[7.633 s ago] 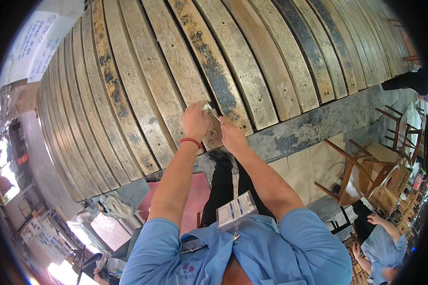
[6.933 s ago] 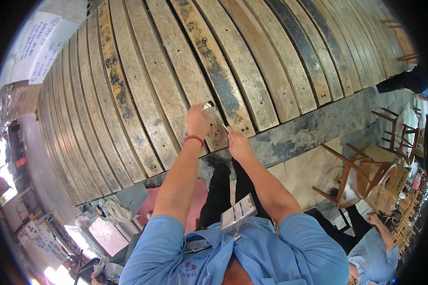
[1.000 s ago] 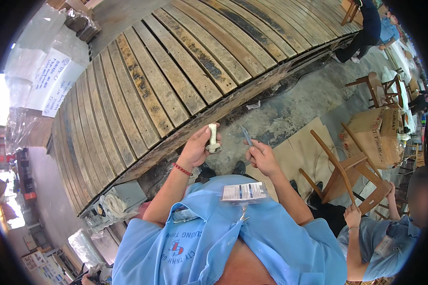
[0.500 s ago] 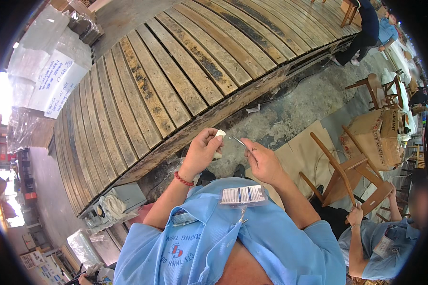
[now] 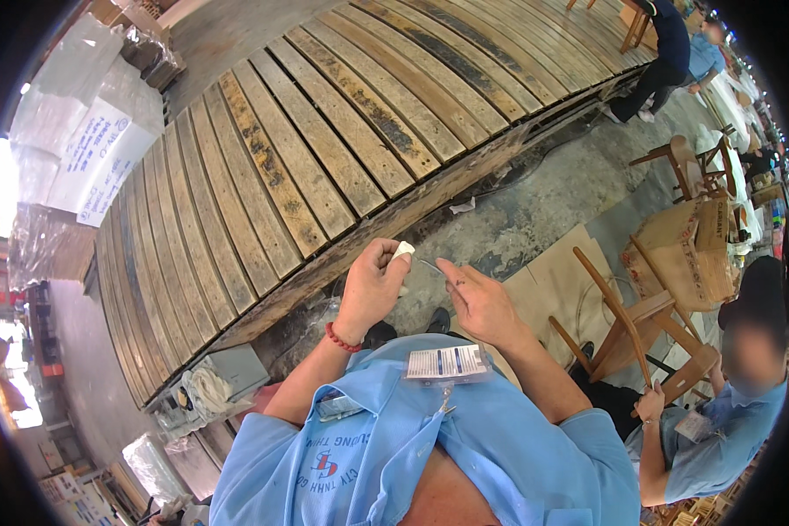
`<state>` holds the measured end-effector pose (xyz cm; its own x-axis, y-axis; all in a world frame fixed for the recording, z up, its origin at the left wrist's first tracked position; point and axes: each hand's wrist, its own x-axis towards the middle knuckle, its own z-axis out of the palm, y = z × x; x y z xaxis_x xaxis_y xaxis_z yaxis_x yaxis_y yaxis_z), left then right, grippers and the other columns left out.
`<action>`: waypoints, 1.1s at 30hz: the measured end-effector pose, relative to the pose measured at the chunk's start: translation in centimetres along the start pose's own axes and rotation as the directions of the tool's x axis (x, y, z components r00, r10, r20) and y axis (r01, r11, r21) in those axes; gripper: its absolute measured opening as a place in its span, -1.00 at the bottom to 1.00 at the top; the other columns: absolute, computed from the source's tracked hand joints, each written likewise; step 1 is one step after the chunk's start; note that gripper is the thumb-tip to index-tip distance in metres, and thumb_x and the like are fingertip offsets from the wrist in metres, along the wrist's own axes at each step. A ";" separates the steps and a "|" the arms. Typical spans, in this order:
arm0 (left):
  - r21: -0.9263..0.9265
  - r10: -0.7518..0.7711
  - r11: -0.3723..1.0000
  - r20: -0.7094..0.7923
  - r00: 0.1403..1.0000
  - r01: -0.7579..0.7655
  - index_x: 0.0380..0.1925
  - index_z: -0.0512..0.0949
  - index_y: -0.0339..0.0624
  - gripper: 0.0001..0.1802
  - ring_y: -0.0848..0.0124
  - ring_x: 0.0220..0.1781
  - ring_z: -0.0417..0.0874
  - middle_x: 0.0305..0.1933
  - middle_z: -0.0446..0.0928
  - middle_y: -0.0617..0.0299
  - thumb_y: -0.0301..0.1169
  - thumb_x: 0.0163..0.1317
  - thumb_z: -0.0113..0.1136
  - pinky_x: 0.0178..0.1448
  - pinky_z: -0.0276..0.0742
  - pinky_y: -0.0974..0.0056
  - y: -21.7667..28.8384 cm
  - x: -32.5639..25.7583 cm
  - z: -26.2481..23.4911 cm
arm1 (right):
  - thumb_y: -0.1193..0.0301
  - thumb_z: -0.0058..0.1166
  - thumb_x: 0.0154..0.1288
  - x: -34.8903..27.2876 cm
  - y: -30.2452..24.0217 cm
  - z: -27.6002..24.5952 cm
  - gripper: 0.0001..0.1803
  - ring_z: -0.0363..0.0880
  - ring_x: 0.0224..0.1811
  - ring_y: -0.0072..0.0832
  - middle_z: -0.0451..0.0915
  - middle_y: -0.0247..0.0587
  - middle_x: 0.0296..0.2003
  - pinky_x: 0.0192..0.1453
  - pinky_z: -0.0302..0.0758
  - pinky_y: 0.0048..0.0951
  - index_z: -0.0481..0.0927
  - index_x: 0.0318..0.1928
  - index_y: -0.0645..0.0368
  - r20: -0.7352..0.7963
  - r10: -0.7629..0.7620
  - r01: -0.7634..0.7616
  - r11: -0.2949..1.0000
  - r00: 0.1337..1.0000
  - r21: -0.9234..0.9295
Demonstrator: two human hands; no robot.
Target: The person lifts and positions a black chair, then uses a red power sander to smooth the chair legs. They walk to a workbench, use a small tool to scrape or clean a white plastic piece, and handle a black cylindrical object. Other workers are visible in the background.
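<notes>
My left hand (image 5: 370, 285) is closed on a small white piece (image 5: 404, 250), perhaps folded cloth or paper, whose end sticks out above the thumb and fingertips. Just to its right, my right hand (image 5: 482, 305) grips a thin metal tool (image 5: 429, 265). Only the tool's slender tip shows past the index finger, pointing toward the white piece; the rest is hidden by the fingers. A small gap separates the tip from my left hand. Both hands are raised in front of my chest, near the platform's edge.
A slatted wooden platform (image 5: 324, 149) stretches ahead. Cardboard sheets (image 5: 543, 280) lie on the concrete floor. At right, a co-worker's hand (image 5: 650, 402) holds a tilted wooden chair (image 5: 618, 302) beside a large carton (image 5: 693, 250). Plastic-wrapped white boxes (image 5: 105, 149) stand at left.
My right hand has turned, so less of the metal tool shows and its tip sits lower. My left hand still grips the white piece. The co-worker's head has come further into view.
</notes>
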<state>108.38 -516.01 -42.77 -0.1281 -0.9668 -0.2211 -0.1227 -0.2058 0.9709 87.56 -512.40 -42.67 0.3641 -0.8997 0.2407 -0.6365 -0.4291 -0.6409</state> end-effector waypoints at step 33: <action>-0.232 0.063 0.971 0.046 0.997 -0.050 -0.10 0.52 -0.34 -0.74 0.55 -0.46 0.54 -0.37 0.59 0.25 -0.31 0.45 0.13 -0.39 0.45 0.43 1.8 -0.7 -2.0 | 0.45 -0.06 0.44 -3.2 2.3 3.0 -0.65 0.66 -0.12 0.06 0.68 0.04 -0.12 -0.06 0.54 -0.04 0.45 0.20 0.17 -0.132 0.442 -0.422 0.893 0.887 0.156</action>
<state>110.24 -516.06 -40.69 -0.1805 -0.9698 -0.1640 0.1154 -0.1864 0.9757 86.95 -510.25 -47.07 -0.0478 -0.9985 0.0263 -0.6157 0.0088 -0.7880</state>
